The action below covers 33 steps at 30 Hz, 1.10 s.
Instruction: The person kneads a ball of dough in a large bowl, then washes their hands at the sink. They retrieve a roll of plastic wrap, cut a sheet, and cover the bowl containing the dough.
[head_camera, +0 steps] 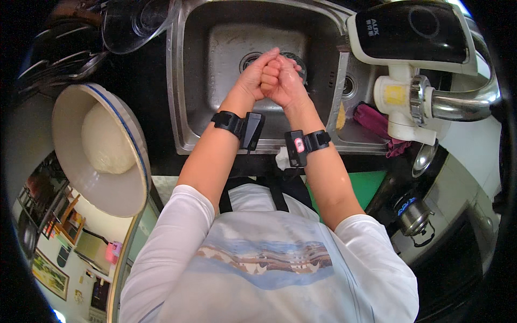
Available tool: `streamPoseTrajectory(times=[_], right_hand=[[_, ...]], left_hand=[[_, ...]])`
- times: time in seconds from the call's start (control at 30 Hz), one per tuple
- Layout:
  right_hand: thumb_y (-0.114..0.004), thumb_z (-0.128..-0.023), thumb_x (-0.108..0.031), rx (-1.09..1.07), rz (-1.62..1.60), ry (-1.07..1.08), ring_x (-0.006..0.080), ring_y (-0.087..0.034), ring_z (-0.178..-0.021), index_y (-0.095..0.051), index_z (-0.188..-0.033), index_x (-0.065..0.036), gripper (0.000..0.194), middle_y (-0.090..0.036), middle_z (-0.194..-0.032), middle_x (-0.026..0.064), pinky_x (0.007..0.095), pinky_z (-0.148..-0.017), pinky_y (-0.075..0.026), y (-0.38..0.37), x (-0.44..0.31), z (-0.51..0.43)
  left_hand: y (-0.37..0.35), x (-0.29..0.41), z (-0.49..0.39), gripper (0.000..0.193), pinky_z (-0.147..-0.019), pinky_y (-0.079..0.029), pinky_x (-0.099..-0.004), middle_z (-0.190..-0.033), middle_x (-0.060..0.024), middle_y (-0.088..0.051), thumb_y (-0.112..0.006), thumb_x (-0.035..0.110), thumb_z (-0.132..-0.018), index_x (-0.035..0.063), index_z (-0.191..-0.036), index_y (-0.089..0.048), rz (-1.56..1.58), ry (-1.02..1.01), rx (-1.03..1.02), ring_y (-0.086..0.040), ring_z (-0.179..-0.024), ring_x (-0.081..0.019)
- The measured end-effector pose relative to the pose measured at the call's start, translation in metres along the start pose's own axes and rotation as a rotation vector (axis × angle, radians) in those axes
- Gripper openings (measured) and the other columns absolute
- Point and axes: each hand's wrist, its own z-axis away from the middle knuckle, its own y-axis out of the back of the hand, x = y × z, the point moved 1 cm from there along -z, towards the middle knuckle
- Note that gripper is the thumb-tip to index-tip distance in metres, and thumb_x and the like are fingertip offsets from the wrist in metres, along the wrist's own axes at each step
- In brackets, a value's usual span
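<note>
My left hand (258, 74) and my right hand (290, 82) are pressed together above the stainless steel sink basin (226, 44). The left fingers are curled against the right hand, and the right hand looks wet. No object shows between them, though the inner palms are hidden. Below the hands lies a drain (247, 61), partly covered by the left hand. A dark round thing (302, 72), perhaps a strainer, shows behind the right fingers. Each forearm wears a black strapped device.
Left on the dark counter, a large bowl (139, 169) holds pale dough (107, 141). A glass bowl (133, 28) is behind it. At right are a faucet with a water heater unit (416, 36), a smaller basin (359, 139), a maroon cloth (371, 121) and a steel pot (414, 218).
</note>
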Motion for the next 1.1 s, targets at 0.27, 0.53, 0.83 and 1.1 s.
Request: streamPoseTrajectory(times=[0.27,0.53,0.83,1.1], right_hand=[[-0.055,-0.095,-0.028,0.274,1.219,0.777,0.0229,-0.061,-0.073,-0.067,-0.08,-0.001,0.033,-0.068,-0.078,0.0044,0.0368,-0.068,-0.046,-0.024,0.011,0.009],[-0.053,-0.098,-0.031,-0.208,0.523,0.412,0.0221,-0.059,-0.103,-0.068,-0.094,0.001,0.035,-0.067,-0.107,0.0135,0.0316,-0.097,-0.044,-0.036,0.013,0.003],[-0.062,-0.085,-0.03,-0.024,1.772,-0.189,0.0149,-0.061,-0.059,-0.072,-0.091,0.0,0.032,-0.069,-0.073,0.0067,0.0338,-0.059,-0.054,-0.074,-0.01,0.033],[-0.057,-0.089,-0.055,-0.368,0.216,0.212,0.0323,-0.063,-0.097,-0.056,-0.118,-0.002,0.06,-0.062,-0.111,0.0181,0.0497,-0.082,-0.055,-0.012,0.025,0.033]], left_hand=[[-0.03,-0.017,-0.001,0.028,-0.074,-0.056,-0.0389,-0.092,-0.0137,-0.066,-0.067,0.028,-0.089,0.0008,-0.095,-0.061,-0.049,-0.324,0.32,-0.066,-0.087,-0.0277],[-0.008,-0.04,0.001,0.052,-0.082,-0.053,-0.0458,-0.103,-0.0136,-0.065,-0.053,0.052,-0.091,0.0036,-0.111,-0.057,0.527,-0.188,-0.265,-0.065,-0.092,-0.0281],[-0.027,-0.035,0.035,0.04,-0.053,-0.05,-0.0338,-0.065,-0.0033,-0.055,-0.043,0.044,-0.097,0.0097,-0.08,-0.054,-0.305,0.007,0.06,-0.056,-0.057,-0.0184],[-0.029,-0.03,0.002,0.032,-0.044,-0.04,-0.0327,-0.061,-0.0006,-0.043,-0.041,0.03,-0.098,0.0125,-0.072,-0.044,0.748,-0.404,-0.255,-0.043,-0.048,-0.0154]])
